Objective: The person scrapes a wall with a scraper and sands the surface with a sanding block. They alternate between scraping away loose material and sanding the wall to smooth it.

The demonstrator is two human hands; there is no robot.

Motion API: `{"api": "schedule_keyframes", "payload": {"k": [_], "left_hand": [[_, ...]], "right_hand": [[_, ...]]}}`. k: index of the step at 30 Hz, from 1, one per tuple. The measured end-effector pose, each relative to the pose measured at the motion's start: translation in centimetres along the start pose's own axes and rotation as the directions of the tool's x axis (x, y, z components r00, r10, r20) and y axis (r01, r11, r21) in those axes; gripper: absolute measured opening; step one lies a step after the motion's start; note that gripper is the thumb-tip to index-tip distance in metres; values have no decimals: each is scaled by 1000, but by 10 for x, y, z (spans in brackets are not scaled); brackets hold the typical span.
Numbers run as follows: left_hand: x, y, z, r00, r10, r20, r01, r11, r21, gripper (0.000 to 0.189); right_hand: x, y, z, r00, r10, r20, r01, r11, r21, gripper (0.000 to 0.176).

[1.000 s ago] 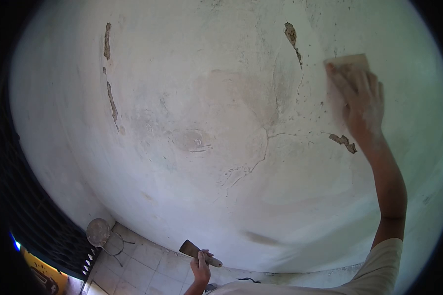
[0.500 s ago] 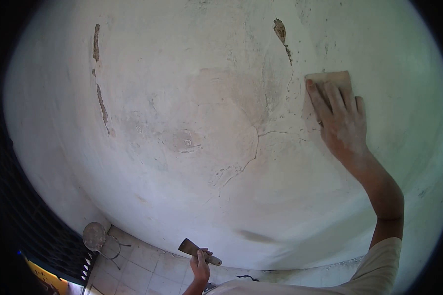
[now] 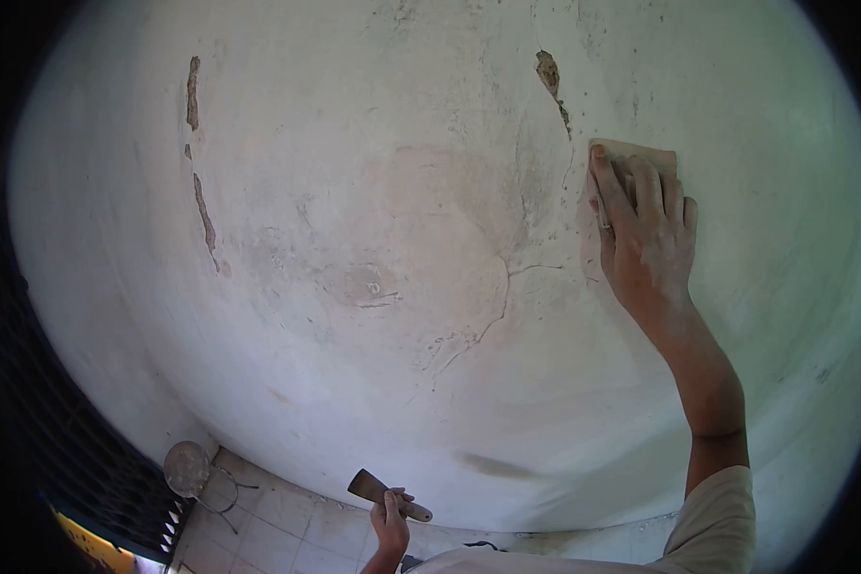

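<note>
Flat against the whitish plaster wall [image 3: 335, 402], my right hand [image 3: 649, 239] presses a tan sheet of sandpaper [image 3: 652, 155], its fingers spread over it. The sheet's top edge shows past the fingertips; much of the rest is under the hand. Just left of it, a thin crack runs down from a chipped hole [image 3: 547, 73]. Low in the view, my left hand [image 3: 389, 524] is closed round the handle of a putty knife [image 3: 368, 486], whose broad blade points up and left, away from the wall surface.
A round-topped stool [image 3: 187, 468] with thin metal legs stands on the tiled floor [image 3: 263, 526] in the lower left corner. Dark metal grillwork [image 3: 77, 430] lines the left side, with something yellow [image 3: 96, 543] below. Long gouges [image 3: 204, 210] mark the wall's left part.
My right hand and the sandpaper have shifted slightly left, and the elbow has swung left. Wall marks sit a little lower in view. The left hand keeps its hold on the putty knife.
</note>
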State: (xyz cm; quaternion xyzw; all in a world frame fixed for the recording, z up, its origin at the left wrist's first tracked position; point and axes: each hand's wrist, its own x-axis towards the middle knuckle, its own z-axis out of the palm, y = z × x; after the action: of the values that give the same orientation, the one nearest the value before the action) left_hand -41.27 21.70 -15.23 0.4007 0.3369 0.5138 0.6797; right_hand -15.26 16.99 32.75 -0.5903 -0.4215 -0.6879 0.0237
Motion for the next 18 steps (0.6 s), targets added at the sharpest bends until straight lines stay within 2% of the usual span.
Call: {"api": "schedule_keyframes", "payload": {"k": [5,11,14,18], "left_hand": [[6,-1,-7,1000,-16,4,16,1000,-4,33],[12,-7,-14,1000,-15,-4,15,1000,-26,33],[13,-10,-17,1000,-7,11,7,1000,-26,33],[12,-8,-17,999,-37,23,37,999,9,33]], "right_hand": [[15,-2,2,998,64,20,-64,998,-19,58],[40,-2,6,990,116,-75,-116,993,1,53],[54,2,9,979,77,-190,-72,997,34,46],[58,-2,7,981,152,-119,-151,988,13,51]]}}
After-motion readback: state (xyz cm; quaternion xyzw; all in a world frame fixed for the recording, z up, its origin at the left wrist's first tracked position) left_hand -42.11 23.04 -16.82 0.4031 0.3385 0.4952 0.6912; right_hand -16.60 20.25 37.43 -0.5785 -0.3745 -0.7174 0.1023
